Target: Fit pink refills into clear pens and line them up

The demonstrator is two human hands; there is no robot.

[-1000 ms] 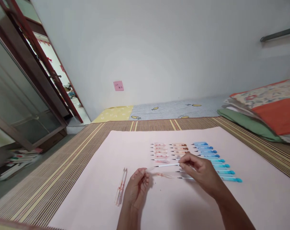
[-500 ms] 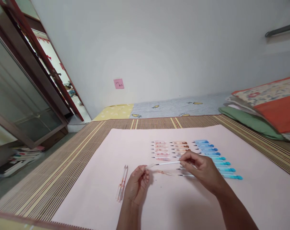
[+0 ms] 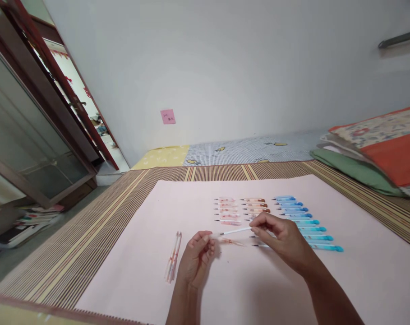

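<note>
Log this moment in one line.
left hand: pinching translucent piece | right hand: holding white pen refill, dark tip toward left hand | pink sheet: blue pens at right

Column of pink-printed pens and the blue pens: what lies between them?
In the head view, brown-ended pens lie between the pink-printed pens and the blue pens; the right hand covers the nearer part.

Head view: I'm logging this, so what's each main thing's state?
Left hand, pinching a translucent piece
Right hand, pinching the white stick
White stick, held above the pink sheet
Blue pens, in a column
Brown pens, in a column
Pink pens, in a column
Leftmost pens, lying side by side
Pink sheet, spread flat
Pink note, on the wall
Bedding, piled up
</note>
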